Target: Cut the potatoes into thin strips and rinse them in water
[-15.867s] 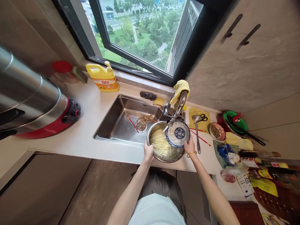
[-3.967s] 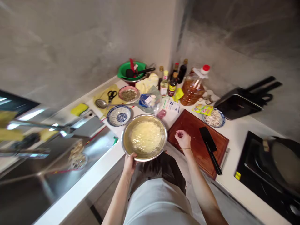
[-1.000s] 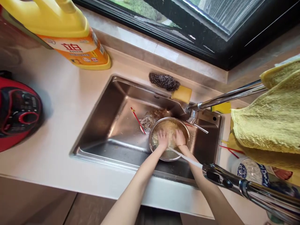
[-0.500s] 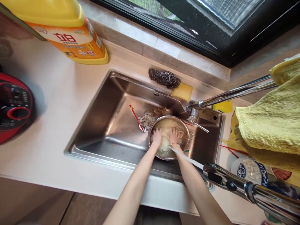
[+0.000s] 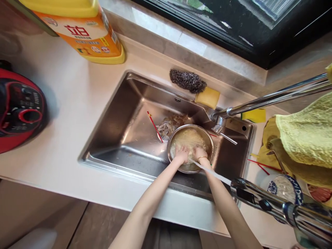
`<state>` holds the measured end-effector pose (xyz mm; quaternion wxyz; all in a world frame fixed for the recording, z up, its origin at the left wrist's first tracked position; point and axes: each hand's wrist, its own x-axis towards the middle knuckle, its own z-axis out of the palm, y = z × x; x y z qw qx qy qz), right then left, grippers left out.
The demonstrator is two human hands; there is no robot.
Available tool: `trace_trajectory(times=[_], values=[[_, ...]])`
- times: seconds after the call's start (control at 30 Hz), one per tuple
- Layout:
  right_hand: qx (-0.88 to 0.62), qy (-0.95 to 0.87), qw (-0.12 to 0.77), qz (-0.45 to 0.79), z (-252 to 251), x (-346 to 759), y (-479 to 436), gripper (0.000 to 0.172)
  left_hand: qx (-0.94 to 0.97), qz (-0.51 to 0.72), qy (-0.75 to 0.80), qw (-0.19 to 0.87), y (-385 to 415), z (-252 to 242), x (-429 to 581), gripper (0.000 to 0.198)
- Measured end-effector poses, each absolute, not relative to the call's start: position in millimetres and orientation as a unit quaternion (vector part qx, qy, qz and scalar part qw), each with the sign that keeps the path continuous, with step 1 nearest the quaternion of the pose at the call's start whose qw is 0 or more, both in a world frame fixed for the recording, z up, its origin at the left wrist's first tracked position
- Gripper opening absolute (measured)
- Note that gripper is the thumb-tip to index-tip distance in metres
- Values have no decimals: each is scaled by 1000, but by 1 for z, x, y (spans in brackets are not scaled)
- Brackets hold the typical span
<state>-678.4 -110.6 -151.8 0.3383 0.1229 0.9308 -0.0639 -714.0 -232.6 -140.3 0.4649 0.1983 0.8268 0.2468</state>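
A round metal bowl (image 5: 169,142) of cloudy water with pale shreds stands in the steel sink (image 5: 124,135). Both hands are in it. My left hand (image 5: 182,153) lies in the left half, fingers partly spread among the shreds. Beside it, to the right, my right hand (image 5: 200,153) has its fingers curled down into the water, and their tips are hidden. Water streams from the faucet head (image 5: 243,190) across my right wrist into the bowl. Left of the bowl, peelings (image 5: 172,123) cover the drain, with a red stick (image 5: 153,122) beside them.
Behind the sink lie a steel scrubber (image 5: 188,81) and a yellow sponge (image 5: 208,98). A big yellow bottle (image 5: 90,39) and a red appliance (image 5: 23,110) stand left. The faucet pipe (image 5: 272,95), yellow towel (image 5: 306,135) and patterned bowl (image 5: 282,188) are on the right.
My hands have drawn closer together in the bowl, and the right fingers have curled down. The whole view has shifted slightly, with the sink now farther right in it.
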Motion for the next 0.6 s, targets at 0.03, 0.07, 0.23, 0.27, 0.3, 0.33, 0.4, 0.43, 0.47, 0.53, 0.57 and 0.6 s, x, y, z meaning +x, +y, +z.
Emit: trace_trajectory(times=[0.03, 0.07, 0.23, 0.27, 0.3, 0.33, 0.4, 0.43, 0.47, 0.53, 0.57, 0.6], values=[[133, 936, 318, -71, -149, -680, -112, 40, 185, 247, 831, 463, -238, -137, -718, 55], [126, 942, 300, -81, -148, -683, -114, 42, 167, 247, 837, 459, -243, -134, -723, 48], [-66, 945, 292, -130, -158, -692, -139, 57, 92, 253, 871, 410, -264, -114, -752, 41], [-57, 945, 300, -118, -162, -693, -141, 59, 88, 256, 875, 401, -266, -111, -754, 42], [-33, 946, 307, -100, -165, -694, -142, 60, 88, 261, 877, 394, -267, -109, -754, 42], [-15, 945, 315, -84, -169, -693, -141, 59, 90, 265, 877, 391, -268, -108, -753, 42], [-18, 938, 339, -71, -173, -691, -138, 56, 96, 269, 872, 397, -269, -107, -746, 40], [-30, 932, 353, -71, -175, -689, -135, 54, 99, 269, 869, 403, -270, -107, -742, 40], [-36, 928, 363, -68, -175, -687, -133, 51, 100, 268, 866, 409, -270, -107, -737, 39], [-43, 930, 361, -55, -176, -683, -129, 48, 97, 264, 862, 421, -271, -108, -729, 39], [-50, 933, 354, -49, -176, -681, -128, 50, 95, 261, 862, 424, -271, -108, -726, 39], [-53, 936, 346, -44, -176, -679, -127, 54, 90, 258, 862, 426, -271, -108, -724, 39]])
